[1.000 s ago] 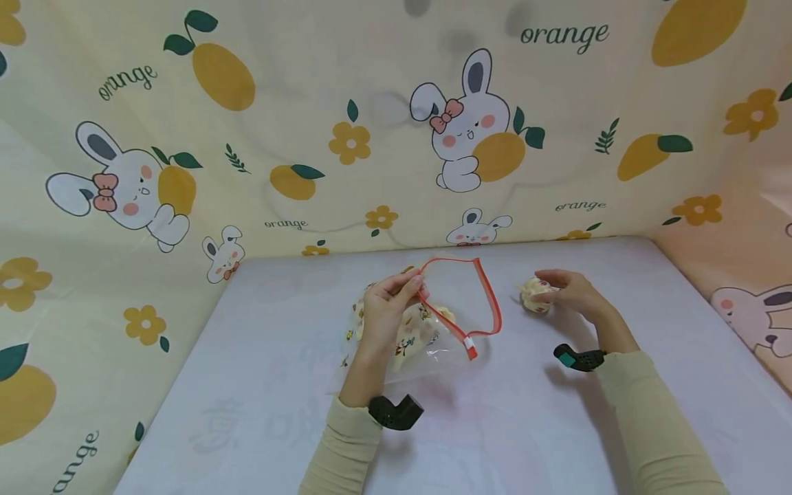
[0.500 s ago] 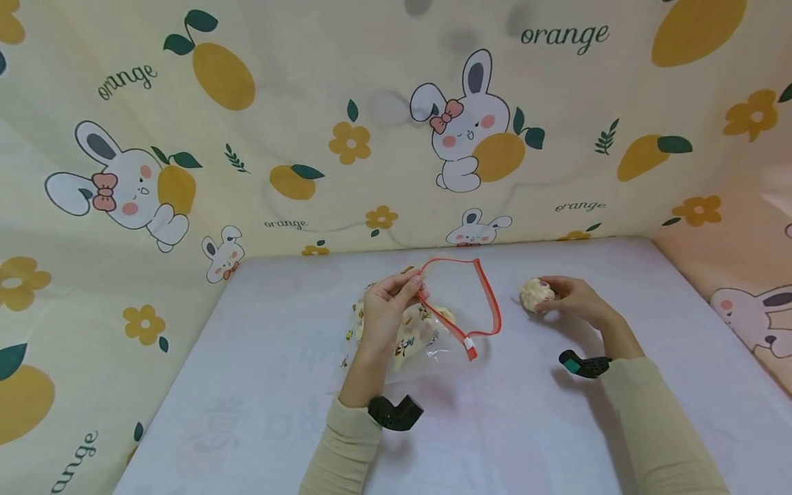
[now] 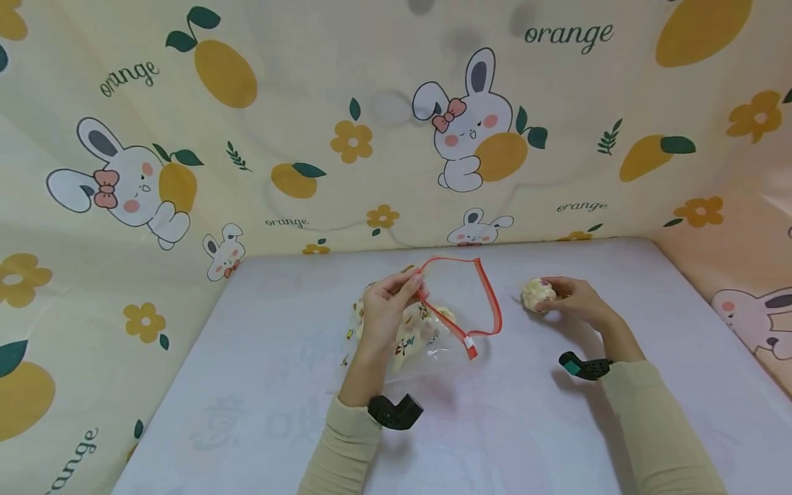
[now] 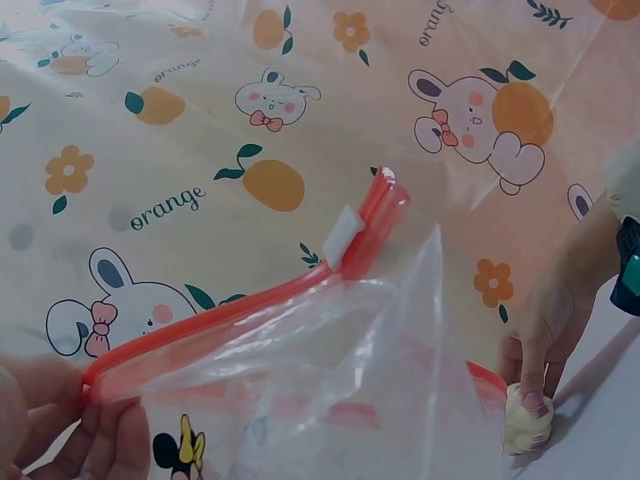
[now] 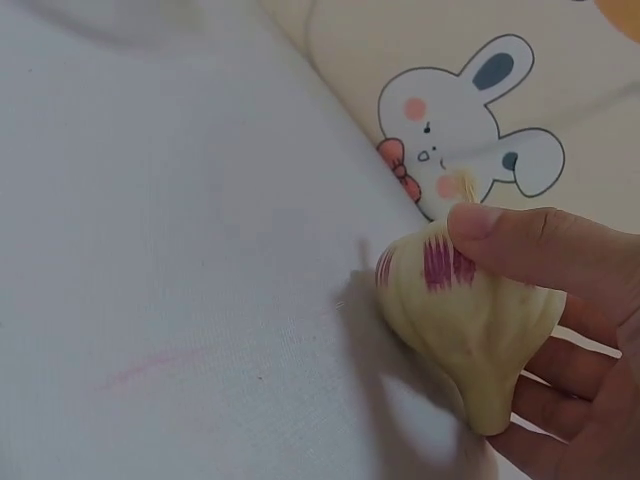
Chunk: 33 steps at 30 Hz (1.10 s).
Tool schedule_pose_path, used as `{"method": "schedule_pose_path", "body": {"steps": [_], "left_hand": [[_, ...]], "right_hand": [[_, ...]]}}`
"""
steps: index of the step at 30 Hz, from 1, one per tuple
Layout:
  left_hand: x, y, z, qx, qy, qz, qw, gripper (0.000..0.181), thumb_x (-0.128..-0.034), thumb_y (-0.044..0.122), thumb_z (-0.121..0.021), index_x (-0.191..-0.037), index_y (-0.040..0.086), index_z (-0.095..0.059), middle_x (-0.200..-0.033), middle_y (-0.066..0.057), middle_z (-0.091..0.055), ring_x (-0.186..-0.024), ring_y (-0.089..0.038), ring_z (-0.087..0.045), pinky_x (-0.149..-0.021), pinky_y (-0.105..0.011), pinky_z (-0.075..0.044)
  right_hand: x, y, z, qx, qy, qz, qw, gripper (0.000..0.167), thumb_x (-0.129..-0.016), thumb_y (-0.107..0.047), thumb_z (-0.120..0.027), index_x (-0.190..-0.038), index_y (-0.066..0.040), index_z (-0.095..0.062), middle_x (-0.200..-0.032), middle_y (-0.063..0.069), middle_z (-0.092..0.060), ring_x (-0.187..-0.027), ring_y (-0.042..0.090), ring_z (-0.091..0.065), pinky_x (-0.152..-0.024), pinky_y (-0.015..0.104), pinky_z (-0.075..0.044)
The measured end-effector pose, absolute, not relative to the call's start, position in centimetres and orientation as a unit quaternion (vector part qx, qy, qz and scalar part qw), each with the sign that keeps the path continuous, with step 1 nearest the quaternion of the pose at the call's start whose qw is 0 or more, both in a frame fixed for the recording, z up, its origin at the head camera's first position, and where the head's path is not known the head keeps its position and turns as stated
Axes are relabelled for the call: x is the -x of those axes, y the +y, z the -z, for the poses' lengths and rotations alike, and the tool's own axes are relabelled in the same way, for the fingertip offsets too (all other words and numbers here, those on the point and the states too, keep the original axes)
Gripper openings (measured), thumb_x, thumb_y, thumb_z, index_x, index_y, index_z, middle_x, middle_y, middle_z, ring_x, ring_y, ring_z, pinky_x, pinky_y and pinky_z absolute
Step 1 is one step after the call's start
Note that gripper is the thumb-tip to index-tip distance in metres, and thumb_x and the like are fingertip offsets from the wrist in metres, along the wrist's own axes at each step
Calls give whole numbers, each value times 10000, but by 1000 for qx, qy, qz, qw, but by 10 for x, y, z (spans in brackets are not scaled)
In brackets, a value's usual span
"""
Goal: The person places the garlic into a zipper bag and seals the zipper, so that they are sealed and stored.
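Two hands each pinch something. Right of centre in the head view, the right hand (image 3: 577, 300) holds a garlic bulb (image 3: 537, 295) between thumb and fingers, the bulb lying left of the grip. In the right wrist view the thumb rests on its purple-streaked upper part, the fingers curl behind, and its neck points towards the bottom edge; the bulb hides some fingertips, and I cannot tell whether it touches the table (image 3: 260, 357). Near the middle of the head view, the left hand (image 3: 385, 302) pinches the red zip edge (image 3: 490, 295) of a clear printed bag (image 3: 436, 354), the open mouth right of the grip. Its pale contents, partly covered by hand and print, are hard to make out; the left wrist view cuts off the bag's lower part.
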<state>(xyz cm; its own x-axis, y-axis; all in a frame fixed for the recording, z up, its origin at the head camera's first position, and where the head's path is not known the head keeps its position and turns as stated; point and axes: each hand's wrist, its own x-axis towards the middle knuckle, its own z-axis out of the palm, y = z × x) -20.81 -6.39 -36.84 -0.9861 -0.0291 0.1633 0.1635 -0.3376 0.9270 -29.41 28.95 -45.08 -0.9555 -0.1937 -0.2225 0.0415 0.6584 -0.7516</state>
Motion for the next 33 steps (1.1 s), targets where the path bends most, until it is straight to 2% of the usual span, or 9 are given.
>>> {"method": "schedule_pose_path", "body": {"steps": [17,20,23,27,33], "left_hand": [[207,-64,367,35,-578,813,53,287,-907,12,-624,-1144,-151,-617,-725,63,-697,-667,-31,-653,-696,-164,-585],[207,-64,366,38,-580,812,55,289,-907,18,-627,-1140,-152,-618,-719,78,-695,-666,-27,-652,-696,-162,-585],[206,-65,365,42,-580,811,56,293,-910,18,-621,-1144,-158,-613,-711,96,-691,-666,-26,-651,-691,-161,-584],[206,-65,365,43,-581,811,55,298,-911,20,-621,-1147,-161,-609,-708,103,-690,-665,-26,-651,-693,-161,-584],[207,-65,365,38,-581,812,51,287,-913,17,-617,-1146,-149,-617,-706,104,-691,-660,-20,-648,-702,-156,-584]], "right_hand": [[284,281,440,43,901,417,106,786,-888,-417,-666,-1460,16,-345,-1445,307,-406,-1283,452,-406,-1050,653,-362],[282,278,439,47,903,417,91,759,-895,-424,-657,-1451,5,-370,-1424,290,-444,-1264,427,-441,-1024,580,-426],[280,276,438,57,906,413,67,721,-896,-408,-662,-1429,6,-408,-1380,282,-496,-1214,400,-493,-935,409,-498],[276,270,436,66,910,406,45,686,-891,-393,-674,-1404,3,-450,-1315,267,-549,-1143,360,-537,-804,209,-467],[272,264,429,69,914,399,26,695,-886,-408,-676,-1394,13,-459,-1274,275,-569,-1117,374,-555,-760,180,-461]]}}
